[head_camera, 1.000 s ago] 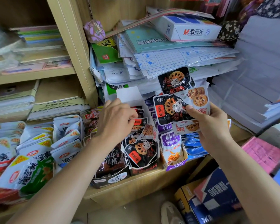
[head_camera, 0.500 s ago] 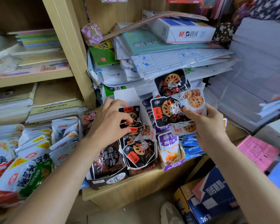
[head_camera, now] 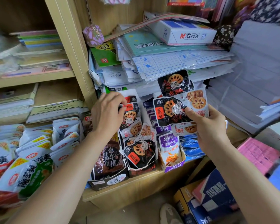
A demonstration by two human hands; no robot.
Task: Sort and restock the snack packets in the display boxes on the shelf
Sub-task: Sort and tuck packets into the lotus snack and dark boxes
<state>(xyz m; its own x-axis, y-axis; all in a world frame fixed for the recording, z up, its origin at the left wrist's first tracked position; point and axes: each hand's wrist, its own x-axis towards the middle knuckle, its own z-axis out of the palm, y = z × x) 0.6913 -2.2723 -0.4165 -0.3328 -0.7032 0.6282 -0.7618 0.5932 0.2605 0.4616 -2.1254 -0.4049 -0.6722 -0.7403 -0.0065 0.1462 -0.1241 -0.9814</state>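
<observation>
My right hand (head_camera: 208, 126) holds a fanned bunch of lotus-root snack packets (head_camera: 176, 102), black and silver ones, above the shelf. My left hand (head_camera: 107, 113) pinches a black lotus-root packet (head_camera: 129, 116) that stands partly out of the middle display box (head_camera: 141, 168). More of the same packets fill that box. To its left a dark box (head_camera: 108, 180) carries brown beef-style packets. To its right a purple box (head_camera: 173, 165) carries purple fish-snack packets.
Blue packets (head_camera: 191, 146) lie right of the purple box. White and green packets (head_camera: 31, 151) pile at the left. Stacked papers and an M&G box (head_camera: 184, 32) crowd the shelf behind. Cardboard boxes (head_camera: 213, 196) and a shoe (head_camera: 170, 214) are on the floor below.
My left hand has drawn a black packet up out of the middle box. The right hand keeps its bunch almost still. The view has shifted slightly.
</observation>
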